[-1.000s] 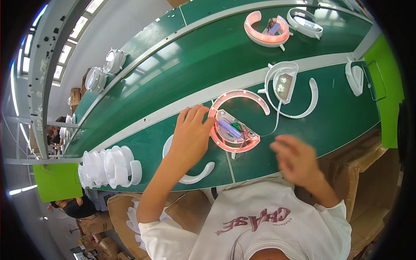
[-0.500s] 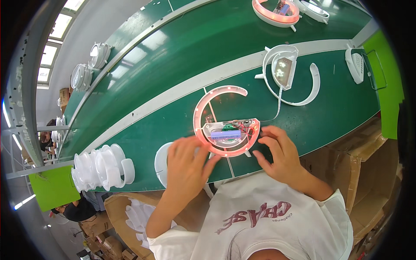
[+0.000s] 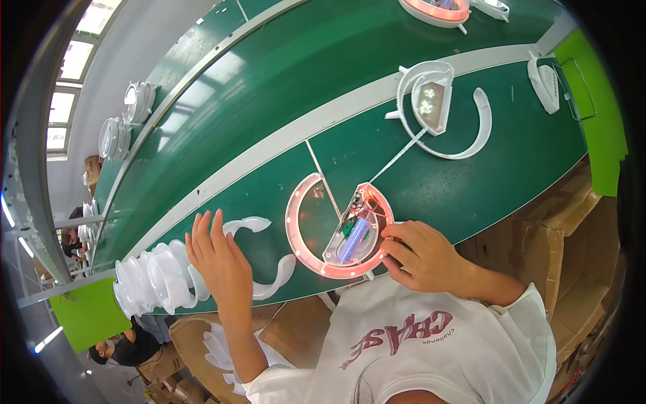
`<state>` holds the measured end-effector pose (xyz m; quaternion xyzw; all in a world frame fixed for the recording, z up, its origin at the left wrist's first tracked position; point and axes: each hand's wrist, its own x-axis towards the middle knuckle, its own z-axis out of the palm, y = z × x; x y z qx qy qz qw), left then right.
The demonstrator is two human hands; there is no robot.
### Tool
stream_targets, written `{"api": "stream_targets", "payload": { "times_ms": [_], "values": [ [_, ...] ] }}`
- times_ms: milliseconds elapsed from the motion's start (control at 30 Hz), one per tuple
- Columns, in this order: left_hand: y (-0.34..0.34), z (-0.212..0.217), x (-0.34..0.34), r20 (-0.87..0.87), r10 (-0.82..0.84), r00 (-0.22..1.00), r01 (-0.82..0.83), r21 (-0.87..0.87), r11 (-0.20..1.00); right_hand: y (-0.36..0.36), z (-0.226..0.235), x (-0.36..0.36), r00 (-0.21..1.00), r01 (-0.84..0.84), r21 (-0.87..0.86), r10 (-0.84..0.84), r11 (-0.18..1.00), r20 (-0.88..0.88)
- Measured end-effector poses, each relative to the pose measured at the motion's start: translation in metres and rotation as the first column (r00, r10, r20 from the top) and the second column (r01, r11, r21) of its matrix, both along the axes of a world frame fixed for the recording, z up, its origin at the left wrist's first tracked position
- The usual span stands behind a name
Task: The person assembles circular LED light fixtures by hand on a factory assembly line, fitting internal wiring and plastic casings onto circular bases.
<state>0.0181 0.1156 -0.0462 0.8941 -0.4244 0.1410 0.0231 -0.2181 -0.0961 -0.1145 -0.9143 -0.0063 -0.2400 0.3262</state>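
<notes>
A C-shaped white lamp housing [image 3: 294,246] with a strip glowing pinkish red lies on the green bench in front of me. Its half-round compartment holds a blue cylindrical battery [image 3: 354,241], a small green board and red wires. My right hand [image 3: 420,259] grips the right rim of this housing between thumb and fingers. Farther left, my left hand [image 3: 222,259] is open, fingers stretched up, over a white C-shaped plastic piece [image 3: 279,279]; the hand hides part of that piece, and whether they touch I cannot tell. A thin cable runs from the housing to a second white C-shaped unit [image 3: 481,128] with a lit panel.
A row of nested white C-shaped parts [image 3: 158,276] stands at the bench's left end. On the right lies a white perforated piece [image 3: 544,86]. Another glowing lamp [image 3: 437,12] sits on the far surface beyond the pale rail. Cardboard boxes [image 3: 531,242] stand below the bench edge.
My left hand has left the lamp housing and moved left to the white C-shaped piece. The housing has turned counterclockwise and shifted slightly toward me. My right hand has closed on its rim.
</notes>
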Motion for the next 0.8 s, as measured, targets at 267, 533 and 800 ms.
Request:
{"api": "stream_targets", "payload": {
  "times_ms": [267, 533, 800],
  "values": [
    [-0.111, 0.000, -0.085, -0.124, -0.625, 0.771, 0.602, -0.180, 0.778, -0.001, -0.008, -0.004, 0.993, 0.018, 0.031, -0.022, 0.999, 0.119],
    [-0.118, 0.001, -0.072, -0.283, -0.592, 0.755, 0.572, -0.158, 0.805, -0.006, -0.014, -0.007, 0.997, -0.018, 0.079, 0.012, 0.997, 0.077],
    [-0.119, -0.004, -0.062, -0.416, -0.612, 0.672, 0.585, -0.206, 0.784, -0.006, -0.015, -0.006, 0.996, -0.025, 0.103, 0.015, 0.994, 0.091]
  ]
}}
